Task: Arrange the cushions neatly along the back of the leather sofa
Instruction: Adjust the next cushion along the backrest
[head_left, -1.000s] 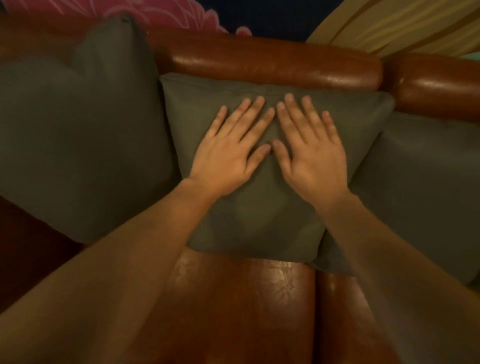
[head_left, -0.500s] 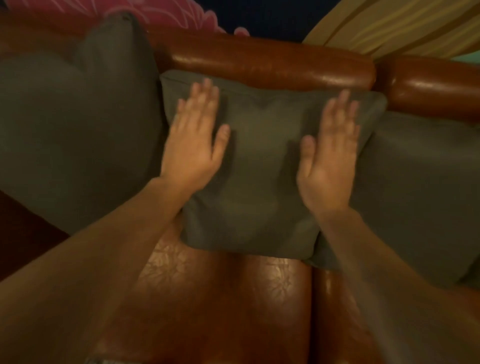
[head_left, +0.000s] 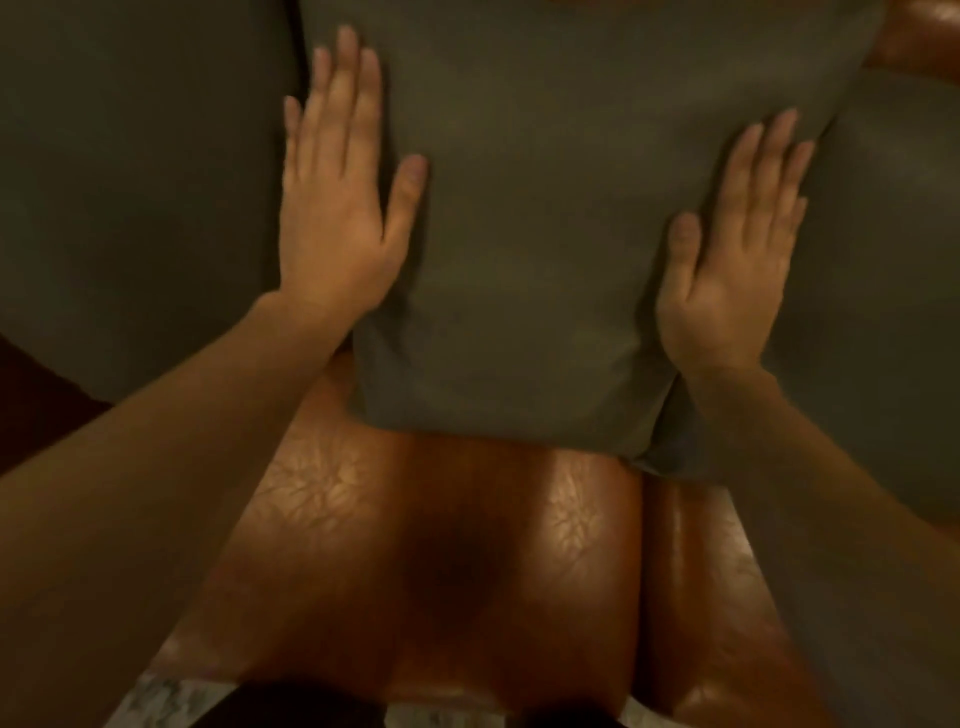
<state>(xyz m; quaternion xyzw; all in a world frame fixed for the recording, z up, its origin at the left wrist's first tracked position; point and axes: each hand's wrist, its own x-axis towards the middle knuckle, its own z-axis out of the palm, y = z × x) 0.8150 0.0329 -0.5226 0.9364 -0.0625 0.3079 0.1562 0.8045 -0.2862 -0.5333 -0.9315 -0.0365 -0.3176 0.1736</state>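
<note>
Three olive-grey cushions stand against the back of the brown leather sofa (head_left: 457, 561). The middle cushion (head_left: 535, 249) leans upright, its lower edge on the seat. My left hand (head_left: 337, 208) lies flat on its left edge, fingers together and pointing up, next to the left cushion (head_left: 130, 182). On the middle cushion's right edge my right hand (head_left: 737, 249) presses flat, beside the right cushion (head_left: 883, 312). Neither hand grips anything. The cushion tops are out of frame.
A seam (head_left: 641, 571) divides the glossy seat into two seat pads. A pale patterned floor (head_left: 156, 701) shows below the sofa's front edge. A piece of the leather backrest (head_left: 924, 36) shows at the top right corner.
Both hands slid apart from the cushion's centre to its left and right edges. The view has dropped lower and closer, so the backrest top is out of sight.
</note>
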